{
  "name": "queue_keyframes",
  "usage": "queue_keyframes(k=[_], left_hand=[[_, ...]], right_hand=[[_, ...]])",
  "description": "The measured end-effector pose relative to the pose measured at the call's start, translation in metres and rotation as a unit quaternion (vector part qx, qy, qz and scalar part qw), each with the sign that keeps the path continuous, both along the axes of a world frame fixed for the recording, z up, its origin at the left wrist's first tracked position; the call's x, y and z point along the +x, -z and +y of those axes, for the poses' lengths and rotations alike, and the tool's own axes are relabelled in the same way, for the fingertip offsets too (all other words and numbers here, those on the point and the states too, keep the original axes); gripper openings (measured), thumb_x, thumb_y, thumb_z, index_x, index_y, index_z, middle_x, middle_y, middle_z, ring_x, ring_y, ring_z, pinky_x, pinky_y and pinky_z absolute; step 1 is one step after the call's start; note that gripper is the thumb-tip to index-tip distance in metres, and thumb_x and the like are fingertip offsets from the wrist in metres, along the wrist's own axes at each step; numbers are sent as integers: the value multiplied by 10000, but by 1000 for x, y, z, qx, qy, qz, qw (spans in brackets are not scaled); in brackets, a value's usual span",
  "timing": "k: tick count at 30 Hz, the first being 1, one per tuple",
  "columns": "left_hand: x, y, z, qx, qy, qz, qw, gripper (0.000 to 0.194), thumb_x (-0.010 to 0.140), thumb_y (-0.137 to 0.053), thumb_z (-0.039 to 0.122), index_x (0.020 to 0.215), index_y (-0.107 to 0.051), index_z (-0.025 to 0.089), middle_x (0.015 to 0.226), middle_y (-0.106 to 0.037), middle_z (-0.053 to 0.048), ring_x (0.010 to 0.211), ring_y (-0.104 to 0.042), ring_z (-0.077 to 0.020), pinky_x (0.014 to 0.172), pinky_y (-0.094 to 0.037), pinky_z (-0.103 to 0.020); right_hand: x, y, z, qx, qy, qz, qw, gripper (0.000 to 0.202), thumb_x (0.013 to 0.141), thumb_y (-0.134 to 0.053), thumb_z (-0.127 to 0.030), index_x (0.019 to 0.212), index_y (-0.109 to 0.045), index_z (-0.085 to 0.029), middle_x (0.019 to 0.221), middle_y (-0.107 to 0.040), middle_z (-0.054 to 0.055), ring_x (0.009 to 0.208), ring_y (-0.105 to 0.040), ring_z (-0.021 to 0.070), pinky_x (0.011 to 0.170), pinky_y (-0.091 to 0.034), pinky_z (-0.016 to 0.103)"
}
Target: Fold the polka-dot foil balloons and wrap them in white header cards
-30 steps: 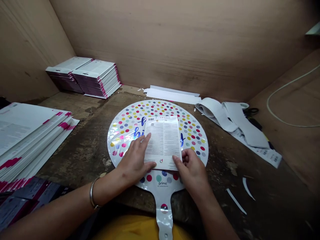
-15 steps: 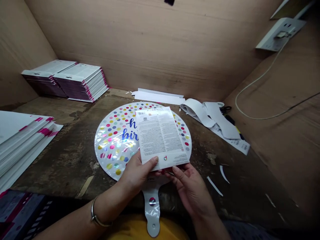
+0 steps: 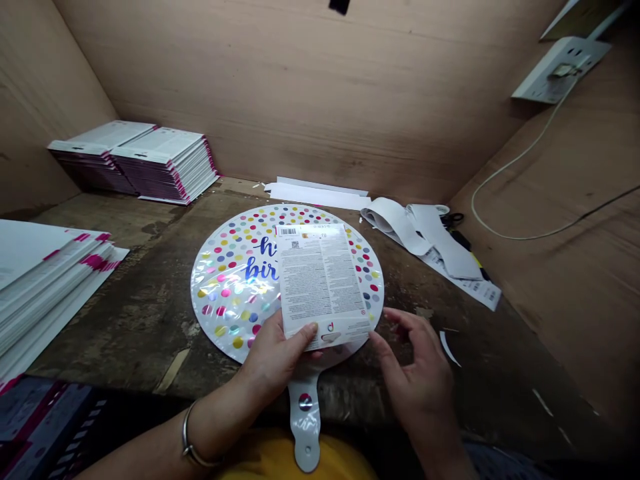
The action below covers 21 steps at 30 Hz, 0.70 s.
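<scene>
My left hand grips the lower left of a white printed packet, thumb on top and fingers beneath. The packet's face carries small text, a barcode and a QR code at its top. My right hand is by the packet's lower right corner, thumb and fingers apart; whether the thumb tip touches the corner I cannot tell. Below the packet a flat foil balloon with coloured dots and blue lettering lies on the table, partly covered. Its tail points toward me over the table edge.
Stacked packets stand at the back left, and a larger pile is at the near left. A paper strip, curled label rolls and scissors lie behind. A socket box with a cable hangs at right.
My right hand has left the packet's bottom edge and moved right, its fingers spreading. The packet has shifted slightly down in my left hand.
</scene>
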<state>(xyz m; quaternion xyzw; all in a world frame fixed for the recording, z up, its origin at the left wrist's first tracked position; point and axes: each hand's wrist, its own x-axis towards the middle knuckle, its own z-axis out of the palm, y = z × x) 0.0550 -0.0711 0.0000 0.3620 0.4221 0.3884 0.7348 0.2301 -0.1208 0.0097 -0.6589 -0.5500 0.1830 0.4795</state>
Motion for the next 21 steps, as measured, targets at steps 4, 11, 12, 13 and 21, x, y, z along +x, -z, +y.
queue_keyframes(k=[4,11,12,13,21], left_hand=[[6,-3,-5,21,-3,-1,1000,485,718,-709,383,1111,-572,133,1091,-662,-103,914,-650,-248,680,-571,-322],[1,0,-1,3,-7,14,1000,471,702,-726,366,1090,-578,143,1078,-666,-106,903,-654,-251,653,-568,-307],[1,1,1,-12,-2,6,1000,493,702,-727,366,1114,-562,151,1081,-664,-106,882,-659,-244,631,-565,-298],[1,2,2,-24,4,0,1000,513,701,-728,366,1132,-549,153,1074,-665,-107,858,-664,-237,615,-561,-290],[9,8,7,212,56,127,967,648,721,-679,491,1209,-487,110,1056,-648,-156,925,-637,-300,713,-547,-379]], right_hand=[[-11,-11,4,51,-153,-231,960,178,818,-562,-176,977,-633,-210,1013,-572,94,973,-515,235,869,-442,416],[52,-30,-36,-204,-276,-30,939,180,851,-522,-323,742,-615,-214,795,-638,36,783,-605,190,695,-502,275],[71,-31,-45,-265,-271,-35,925,192,817,-568,-364,727,-654,-218,761,-658,32,740,-617,190,678,-507,266],[87,-30,-52,-305,-210,-46,928,195,779,-608,-398,743,-683,-222,742,-674,29,717,-628,195,657,-513,255],[38,7,3,-256,-30,351,900,574,666,-687,-538,1109,-600,-183,892,-719,87,685,-667,223,503,-524,281]])
